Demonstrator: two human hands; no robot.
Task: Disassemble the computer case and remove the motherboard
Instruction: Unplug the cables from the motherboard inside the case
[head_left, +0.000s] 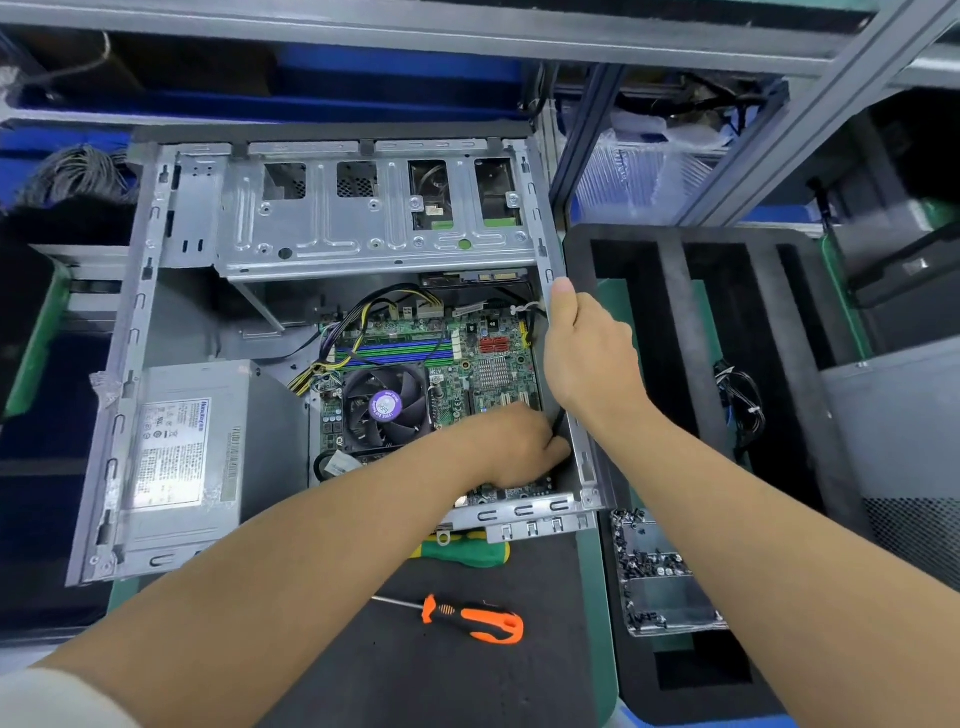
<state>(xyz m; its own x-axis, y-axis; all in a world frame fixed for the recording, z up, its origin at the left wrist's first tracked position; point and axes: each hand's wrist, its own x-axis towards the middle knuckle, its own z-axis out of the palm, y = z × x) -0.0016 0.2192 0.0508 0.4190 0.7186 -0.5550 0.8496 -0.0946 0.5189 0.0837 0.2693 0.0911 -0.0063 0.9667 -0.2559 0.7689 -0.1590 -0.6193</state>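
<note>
Grey case (140, 322) right rim being gripped by right hand (587, 358); black cable (558, 423) being pinched by left hand (511, 447) over motherboard (483, 364).

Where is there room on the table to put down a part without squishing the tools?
The dark mat has a bare patch below the orange screwdriver, between the two forearms. The long slots of the black foam tray right of the case look mostly bare too. It is crowded by the screw tray, and by the green screwdriver under the case's near edge.
</note>
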